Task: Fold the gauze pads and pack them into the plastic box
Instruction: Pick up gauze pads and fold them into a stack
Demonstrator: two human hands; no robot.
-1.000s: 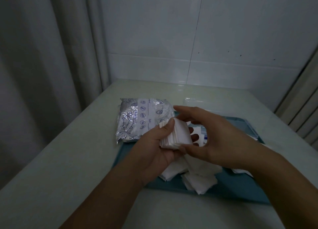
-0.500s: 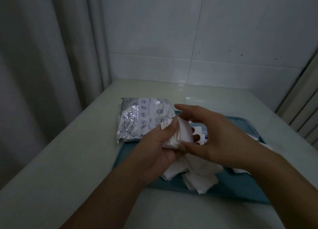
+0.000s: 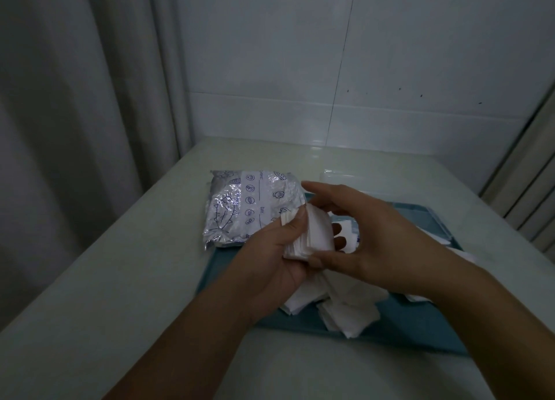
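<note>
On the far left a pale curtain (image 3: 75,129) hangs beside the light table (image 3: 120,279). A silver foil packet (image 3: 240,210) printed with blue icons lies next, its near edge resting over the far left corner of the teal tray (image 3: 420,324).

Your left hand (image 3: 270,261) is held above the tray, fingers curled round a stack of gauze pads (image 3: 312,234): the thumb presses the stack's left face and your fingertips (image 3: 338,228) show past its right edge. The stack is white, square and many layers thick; its layered edges show fanned slightly on the near left side, and the top face looks flat and smooth.

Your right hand (image 3: 369,240) meets it from the right. Its thumb touches the near corner of the stack, while the forefinger arches over the top and the other fingers curve loosely behind, so this hand pinches the stack too, though lightly.

Under both hands, loose gauze pads (image 3: 345,309) lie in an untidy heap on the tray, overlapping and at odd angles, some with corners lifted. More white pieces (image 3: 420,297) peep out to the right of your right forearm.

At the far right of the table, beyond the tray, a clear plastic box (image 3: 345,179) sits faintly visible; what it holds cannot be told.
</note>
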